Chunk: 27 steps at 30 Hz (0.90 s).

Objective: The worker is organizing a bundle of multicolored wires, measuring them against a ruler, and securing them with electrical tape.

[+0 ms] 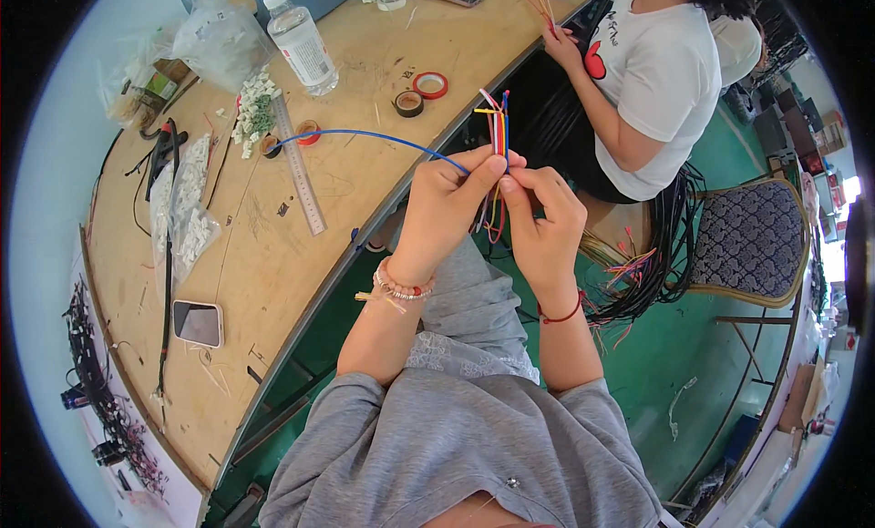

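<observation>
Blue, yellow, pink wires (499,132), right of the ruler (299,164), long axis pointing away, pinched by left hand (442,205); right hand (547,220) has fingertips there, exact hold unclear. Left hand is nearer ruler; blue strand (383,135) arcs over ruler. Bottle (303,50) beyond ruler.

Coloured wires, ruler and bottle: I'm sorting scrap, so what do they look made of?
Coloured wires: probably plastic-coated, with smooth, even colour; cores unclear.
Ruler: likely metal, greyish with satin sheen, though plastic is possible.
Bottle: apparently clear plastic, transparent and glossy.
</observation>
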### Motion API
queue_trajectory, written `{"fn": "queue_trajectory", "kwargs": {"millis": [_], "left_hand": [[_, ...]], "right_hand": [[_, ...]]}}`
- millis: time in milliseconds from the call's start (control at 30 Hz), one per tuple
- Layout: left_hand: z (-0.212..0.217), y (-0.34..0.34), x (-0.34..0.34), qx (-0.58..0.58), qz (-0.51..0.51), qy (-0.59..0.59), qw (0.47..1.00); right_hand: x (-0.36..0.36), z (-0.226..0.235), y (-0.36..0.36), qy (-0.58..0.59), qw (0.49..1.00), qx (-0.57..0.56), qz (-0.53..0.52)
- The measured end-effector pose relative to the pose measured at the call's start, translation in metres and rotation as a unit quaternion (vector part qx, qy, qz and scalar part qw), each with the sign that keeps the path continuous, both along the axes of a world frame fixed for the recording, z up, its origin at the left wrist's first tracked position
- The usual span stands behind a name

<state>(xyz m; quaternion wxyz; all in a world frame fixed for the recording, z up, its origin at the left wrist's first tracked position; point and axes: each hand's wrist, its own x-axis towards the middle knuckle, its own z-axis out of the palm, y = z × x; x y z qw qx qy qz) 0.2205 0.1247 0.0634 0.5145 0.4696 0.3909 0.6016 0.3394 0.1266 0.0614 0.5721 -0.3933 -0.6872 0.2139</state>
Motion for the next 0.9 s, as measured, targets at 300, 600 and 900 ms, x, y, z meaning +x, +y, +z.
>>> {"fn": "queue_trajectory", "kwargs": {"millis": [300,600,900], "left_hand": [[-0.003,0.000,-0.002,0.000,-0.020,0.058,0.998],[0.001,0.002,-0.004,-0.011,-0.041,-0.003,0.999],[-0.011,-0.016,-0.022,-0.082,-0.005,-0.096,0.992]], "right_hand": [[0.003,0.004,-0.005,-0.009,0.999,-0.047,0.007],[0.029,0.010,0.013,0.045,0.999,-0.028,-0.010],[0.054,0.020,0.121,0.335,0.925,-0.137,0.119]]}}
